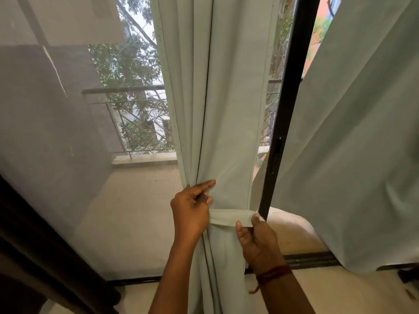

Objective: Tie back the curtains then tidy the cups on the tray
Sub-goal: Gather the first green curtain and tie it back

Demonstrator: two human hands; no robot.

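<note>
Two hands, tie-back point(231, 217) pinched between fingers point(239, 225)

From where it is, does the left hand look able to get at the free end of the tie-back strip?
Probably yes. The tie-back strip runs across the front of the gathered curtain from the left hand to the right hand, which pinches its end. Nothing lies between them.

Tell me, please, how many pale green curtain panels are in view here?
2. One gathered curtain hangs at centre, where the left hand and right hand wrap a fabric tie-back around it. A loose curtain hangs at right. Others may lie outside the frame.
</note>
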